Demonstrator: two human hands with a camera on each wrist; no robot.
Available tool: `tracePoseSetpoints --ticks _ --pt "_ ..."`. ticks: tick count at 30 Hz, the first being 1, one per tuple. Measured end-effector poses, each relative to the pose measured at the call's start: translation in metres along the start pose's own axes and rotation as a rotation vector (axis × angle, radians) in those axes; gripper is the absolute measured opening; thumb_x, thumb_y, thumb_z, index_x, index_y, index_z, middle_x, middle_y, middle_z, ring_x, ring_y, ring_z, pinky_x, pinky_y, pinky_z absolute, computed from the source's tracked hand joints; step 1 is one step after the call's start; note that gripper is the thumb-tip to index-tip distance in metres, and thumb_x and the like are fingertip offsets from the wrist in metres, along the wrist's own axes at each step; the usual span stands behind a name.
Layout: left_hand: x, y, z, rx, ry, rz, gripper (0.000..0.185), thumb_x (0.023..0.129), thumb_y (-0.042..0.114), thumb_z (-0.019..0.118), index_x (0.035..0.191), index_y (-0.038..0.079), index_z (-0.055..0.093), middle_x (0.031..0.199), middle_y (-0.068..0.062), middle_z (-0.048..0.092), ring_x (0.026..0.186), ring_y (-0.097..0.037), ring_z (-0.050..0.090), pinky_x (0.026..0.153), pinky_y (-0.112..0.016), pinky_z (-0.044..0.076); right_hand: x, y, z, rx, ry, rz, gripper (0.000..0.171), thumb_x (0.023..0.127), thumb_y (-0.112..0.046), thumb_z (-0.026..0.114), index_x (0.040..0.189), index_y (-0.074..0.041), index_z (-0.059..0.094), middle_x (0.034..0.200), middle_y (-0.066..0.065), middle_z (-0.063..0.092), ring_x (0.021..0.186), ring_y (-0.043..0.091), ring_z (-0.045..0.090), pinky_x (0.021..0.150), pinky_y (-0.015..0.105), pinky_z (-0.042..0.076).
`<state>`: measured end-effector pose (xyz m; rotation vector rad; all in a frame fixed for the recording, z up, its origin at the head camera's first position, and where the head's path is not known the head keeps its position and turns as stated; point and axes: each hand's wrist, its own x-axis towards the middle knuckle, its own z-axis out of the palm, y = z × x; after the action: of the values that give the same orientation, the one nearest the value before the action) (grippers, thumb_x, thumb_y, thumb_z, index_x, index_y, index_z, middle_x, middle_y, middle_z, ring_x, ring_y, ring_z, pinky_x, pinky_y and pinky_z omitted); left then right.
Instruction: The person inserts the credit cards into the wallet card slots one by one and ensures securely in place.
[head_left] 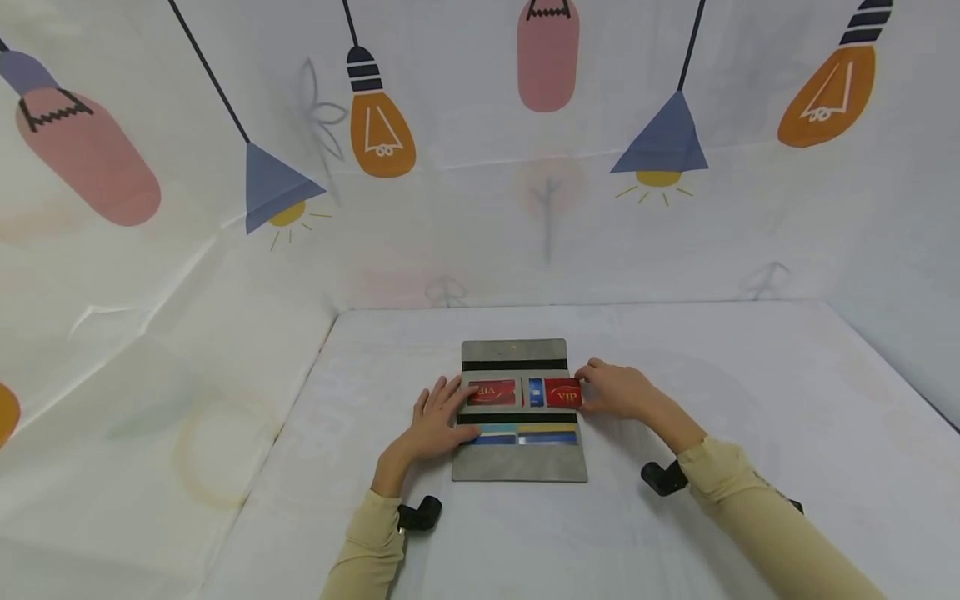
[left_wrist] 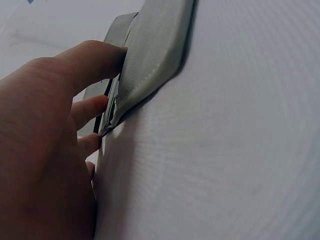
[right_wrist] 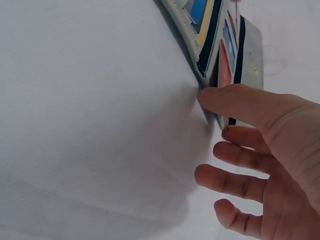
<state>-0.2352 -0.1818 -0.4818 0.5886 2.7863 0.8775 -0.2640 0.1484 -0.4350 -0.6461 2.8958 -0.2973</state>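
A grey wallet (head_left: 517, 464) lies unfolded flat on the white table, with two black strips across it. Red cards marked VIP sit in its middle section: a left one (head_left: 495, 392) and a right one (head_left: 562, 392) whose end reaches the wallet's right edge. Blue-and-yellow cards (head_left: 547, 437) show in the lower slots. My left hand (head_left: 433, 427) rests on the wallet's left side with fingers spread, its thumb touching the lower section. At the opposite side my right hand (head_left: 618, 392) pinches the right red card's end between thumb and index finger; the other fingers are loosely bent.
White table (head_left: 360, 350) surrounds the wallet. A pale cloth wall (head_left: 480, 225) with printed lamps and bulbs stands behind it, and another hangs at the left. Black wrist-worn devices (head_left: 422, 514) sit at both sleeves, close above the table.
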Motion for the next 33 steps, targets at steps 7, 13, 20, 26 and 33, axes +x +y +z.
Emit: tracePoseSetpoints --ticks 7,13,20,26,33 --pt "-0.001 0.001 -0.001 0.004 -0.002 -0.004 0.07 0.091 0.041 0.061 0.152 0.016 0.039 0.164 -0.013 0.019 0.152 -0.036 0.002 0.118 -0.06 0.0 0.007 -0.009 -0.005 -0.064 -0.038 -0.013 0.05 0.082 -0.027 0.08 0.122 -0.002 0.064 0.107 0.009 0.063 0.085 0.02 0.062 0.082 0.042 0.057" --pt "0.0 0.001 -0.001 -0.001 -0.004 -0.005 0.07 0.09 0.041 0.061 0.152 0.017 0.04 0.164 -0.013 0.019 0.152 -0.036 0.002 0.118 -0.06 -0.001 0.015 -0.017 -0.009 -0.106 -0.049 -0.033 0.04 0.085 -0.026 0.078 0.116 -0.002 0.068 0.104 0.008 0.065 0.084 0.019 0.062 0.08 0.041 0.057" --pt "0.0 0.0 0.0 -0.009 0.009 0.0 0.069 0.09 0.042 0.062 0.151 0.016 0.04 0.164 -0.014 0.02 0.152 -0.037 0.003 0.118 -0.061 -0.001 0.026 -0.028 -0.007 -0.129 -0.07 -0.038 0.035 0.087 -0.026 0.075 0.115 -0.005 0.07 0.1 0.006 0.064 0.082 0.018 0.059 0.08 0.042 0.055" --pt "0.0 -0.001 0.001 -0.007 0.013 0.002 0.07 0.09 0.042 0.061 0.151 0.015 0.04 0.163 -0.015 0.021 0.152 -0.038 0.003 0.117 -0.062 0.0 0.023 -0.028 -0.005 -0.201 -0.096 0.014 0.049 0.081 -0.035 0.08 0.115 -0.002 0.067 0.098 0.008 0.059 0.08 0.02 0.059 0.076 0.043 0.055" --pt "-0.001 -0.001 0.0 -0.004 0.013 0.006 0.07 0.091 0.042 0.061 0.151 0.015 0.04 0.163 -0.015 0.021 0.152 -0.038 0.004 0.117 -0.062 0.0 0.024 -0.026 -0.006 -0.211 -0.096 -0.006 0.046 0.081 -0.037 0.081 0.108 -0.002 0.069 0.092 0.006 0.059 0.075 0.018 0.056 0.073 0.039 0.054"
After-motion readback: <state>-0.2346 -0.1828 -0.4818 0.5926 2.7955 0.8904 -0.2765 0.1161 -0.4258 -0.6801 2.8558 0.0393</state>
